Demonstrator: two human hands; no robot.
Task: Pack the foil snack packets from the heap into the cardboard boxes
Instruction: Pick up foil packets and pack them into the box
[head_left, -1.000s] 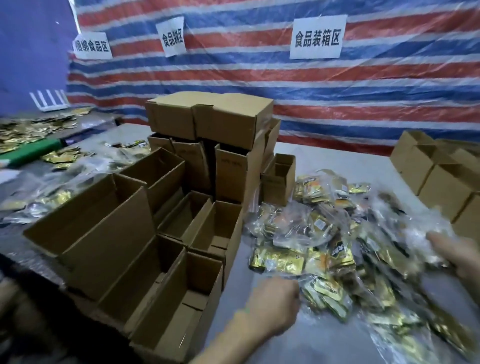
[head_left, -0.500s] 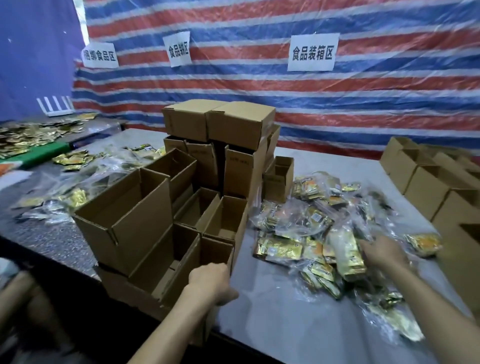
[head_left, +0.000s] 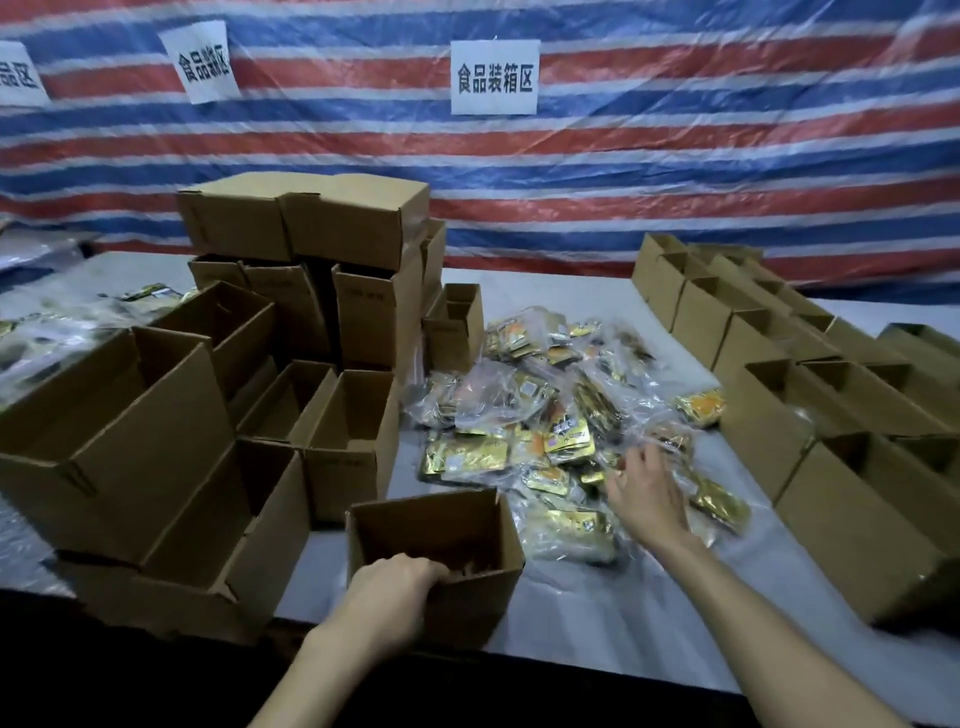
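A heap of gold foil snack packets (head_left: 561, 415), many inside clear plastic bags, lies in the middle of the table. An open cardboard box (head_left: 467, 519) stands at the table's near edge, just left of the heap. My left hand (head_left: 392, 592) grips the box's near wall, fingers curled over the rim. My right hand (head_left: 647, 493) reaches onto the near side of the heap with fingers spread, touching the packets; nothing is visibly held in it.
A stack of empty open cardboard boxes (head_left: 208, 415) fills the left side, with closed ones (head_left: 311, 218) piled behind. More open boxes (head_left: 831, 415) line the right edge. More bagged packets (head_left: 62, 338) lie at the far left. A striped tarp (head_left: 675, 156) hangs behind.
My left hand has pulled one box from the left stack to the table's near edge by the heap. My right hand stays in the heap, and the view has swung right.
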